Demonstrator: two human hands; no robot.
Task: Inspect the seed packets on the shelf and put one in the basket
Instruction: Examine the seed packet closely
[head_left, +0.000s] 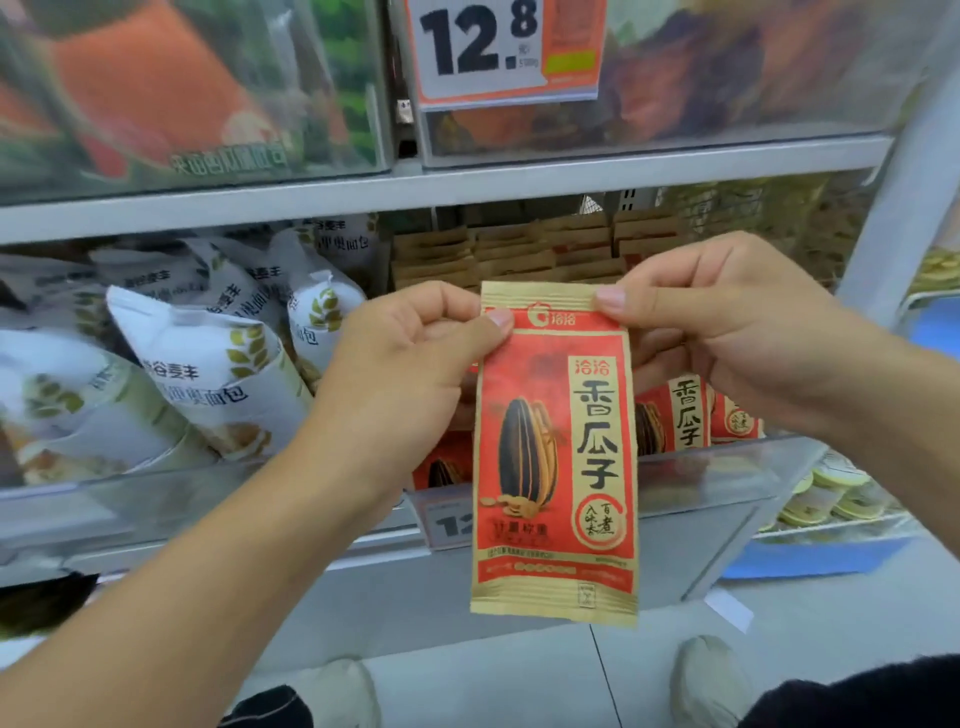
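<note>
A red and tan sunflower seed packet (556, 457) hangs upright in front of the shelf, its printed front facing me. My left hand (400, 364) pinches its top left corner between thumb and forefinger. My right hand (727, 332) pinches the top right corner the same way. Behind it, more of the same seed packets (680, 410) stand in a clear bin (727, 483) on the middle shelf. No basket shows in the view.
White bread bags (208, 364) fill the bin to the left. A price tag reading 12.8 (498, 47) hangs on the upper shelf (363, 197). Yellow round snacks (836, 493) lie at the right. My shoes (706, 680) stand on the grey floor below.
</note>
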